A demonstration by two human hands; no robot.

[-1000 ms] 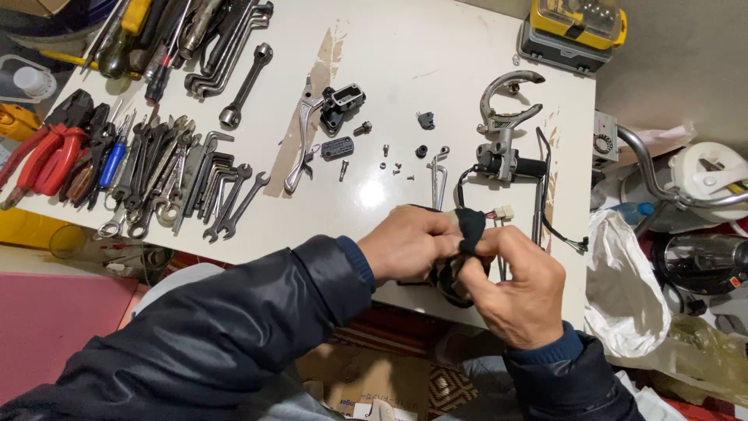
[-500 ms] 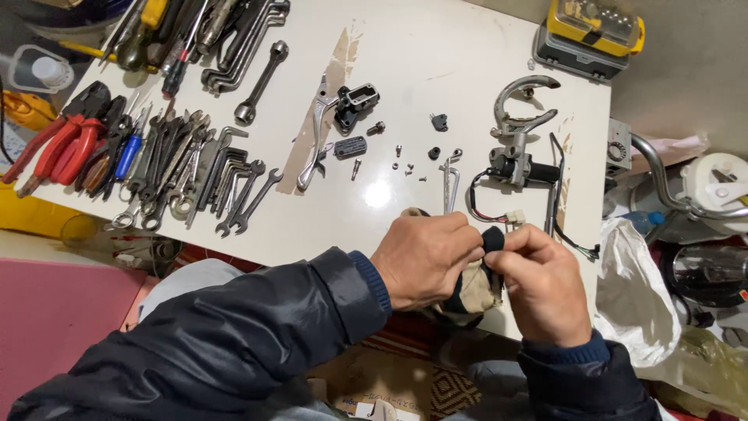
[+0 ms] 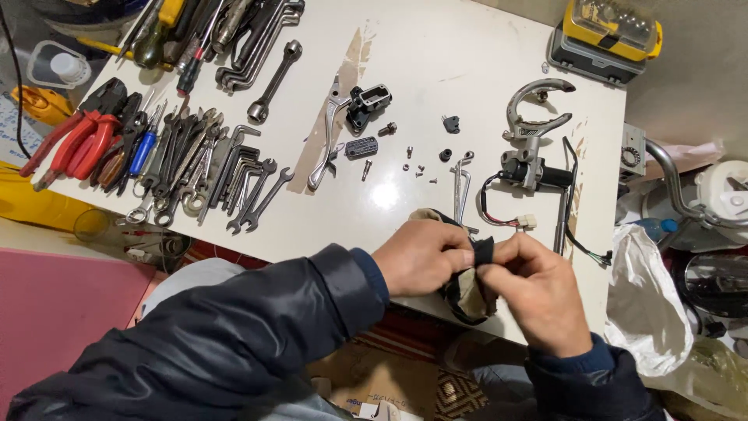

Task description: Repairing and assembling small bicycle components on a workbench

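I see a small black part pinched between my left hand and right hand, both closed on it and a dirty rag at the near edge of the white table. I think wiping is underway, as loose screws and a handlebar switch lie unassembled. Wrenches and red pliers sit left, a yellow case far right.

Bright overhead lighting; hard glare spot on the white table near centre. Shadows short and soft. Focus sharp throughout; slight wide-angle bending at edges. No motion blur.
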